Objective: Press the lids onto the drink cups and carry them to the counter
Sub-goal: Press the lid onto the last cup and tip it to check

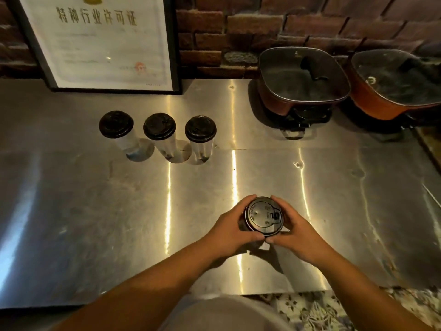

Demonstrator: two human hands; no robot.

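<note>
While both hands wrap the dark cup (245, 225) from either side, the left hand (229, 231) and right hand (294, 231) curl their fingers round its black lid (263, 216), thumbs meeting at the near rim. The cup stands upright between them, equally near both, so pressing probably goes straight down. Three lidded clear cups (156, 137) wait well ahead and to the left on the steel table (346, 199), two covered pans (303, 75) ahead-right against a brick wall.

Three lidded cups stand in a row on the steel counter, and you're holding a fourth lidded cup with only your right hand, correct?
Not quite: both hands grip the fourth cup, the left hand and the right hand, as the head view shows. The three lidded cups do stand in a row on the steel counter.
</note>
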